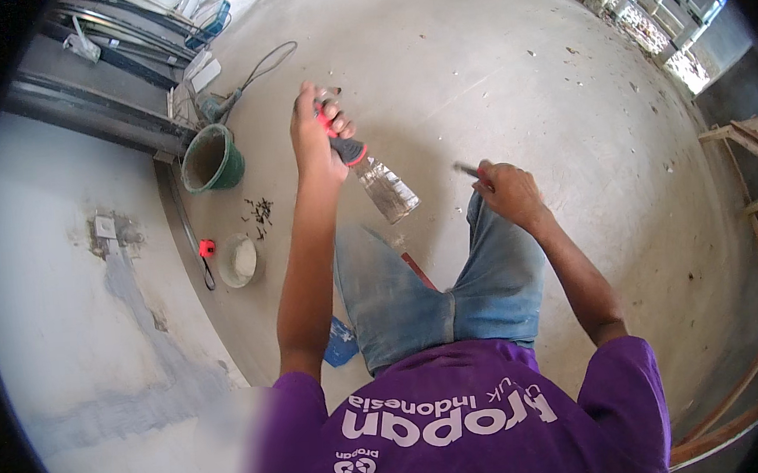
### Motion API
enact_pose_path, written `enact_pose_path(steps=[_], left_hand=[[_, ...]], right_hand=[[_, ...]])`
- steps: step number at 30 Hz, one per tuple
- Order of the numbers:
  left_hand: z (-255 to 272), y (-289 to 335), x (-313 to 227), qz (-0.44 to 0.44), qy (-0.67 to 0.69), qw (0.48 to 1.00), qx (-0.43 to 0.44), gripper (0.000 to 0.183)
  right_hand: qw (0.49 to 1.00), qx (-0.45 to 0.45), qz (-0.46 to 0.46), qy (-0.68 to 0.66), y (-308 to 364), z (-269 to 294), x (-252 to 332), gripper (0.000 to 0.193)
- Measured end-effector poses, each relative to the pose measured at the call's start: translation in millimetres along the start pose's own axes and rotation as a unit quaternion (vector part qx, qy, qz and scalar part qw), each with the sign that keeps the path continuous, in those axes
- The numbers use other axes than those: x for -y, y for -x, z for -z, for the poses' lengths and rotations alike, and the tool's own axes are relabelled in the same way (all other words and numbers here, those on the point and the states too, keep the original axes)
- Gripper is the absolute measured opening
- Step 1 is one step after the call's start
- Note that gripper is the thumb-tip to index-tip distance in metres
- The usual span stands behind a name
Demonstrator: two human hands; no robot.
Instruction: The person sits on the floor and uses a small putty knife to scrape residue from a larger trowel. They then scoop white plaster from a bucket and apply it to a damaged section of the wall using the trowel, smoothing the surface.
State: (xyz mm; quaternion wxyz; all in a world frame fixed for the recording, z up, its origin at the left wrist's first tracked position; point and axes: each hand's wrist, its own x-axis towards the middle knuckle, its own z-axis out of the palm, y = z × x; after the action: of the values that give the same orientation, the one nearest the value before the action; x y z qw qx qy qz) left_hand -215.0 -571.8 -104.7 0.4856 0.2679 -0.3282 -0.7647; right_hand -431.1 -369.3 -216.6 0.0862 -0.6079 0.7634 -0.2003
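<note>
My left hand [310, 136] is closed around the red and black handle of a putty knife [386, 188]. The wide metal blade points down and to the right, with pale smears on it. On the right, my right hand [513, 195] rests over my knee, its fingers wrapped around a slim dark tool [468, 170] with a bit of red at the grip. Most of that tool is hidden in the fist, so its kind cannot be made out. The two tools are apart from each other.
A green bucket [235, 163] stands at the left, near a bowl of white paste [244, 260]. Close by lie a red tape measure [207, 248] and scattered dark screws or nails [260, 213]. A patched wall [67, 302] rises at left; wooden framing [755, 144] stands at right.
</note>
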Motion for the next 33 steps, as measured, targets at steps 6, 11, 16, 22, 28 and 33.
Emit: enact_pose_path(steps=[6,11,16,22,28,33], left_hand=[[23,26,18,-0.133,0.071,0.983,-0.101,0.028],[40,58,41,-0.170,0.108,0.975,-0.097,0.027],[78,125,8,0.031,-0.339,0.939,0.048,0.030],[86,171,45,0.359,-0.288,0.857,0.234,0.041],[69,175,52,0.335,-0.203,0.907,0.158,0.040],[71,177,55,0.321,-0.168,0.921,0.141,0.040]], right_hand=[[0.846,0.043,-0.143,-0.511,25,7,79,0.020],[0.760,-0.020,-0.117,-0.639,23,-26,87,0.019],[0.779,-0.012,-0.122,-0.615,26,-1,57,0.017],[0.892,0.105,-0.056,-0.436,31,13,63,0.023],[0.951,-0.088,0.034,-0.293,51,18,71,0.028],[0.973,0.014,0.034,-0.230,67,10,93,0.029]])
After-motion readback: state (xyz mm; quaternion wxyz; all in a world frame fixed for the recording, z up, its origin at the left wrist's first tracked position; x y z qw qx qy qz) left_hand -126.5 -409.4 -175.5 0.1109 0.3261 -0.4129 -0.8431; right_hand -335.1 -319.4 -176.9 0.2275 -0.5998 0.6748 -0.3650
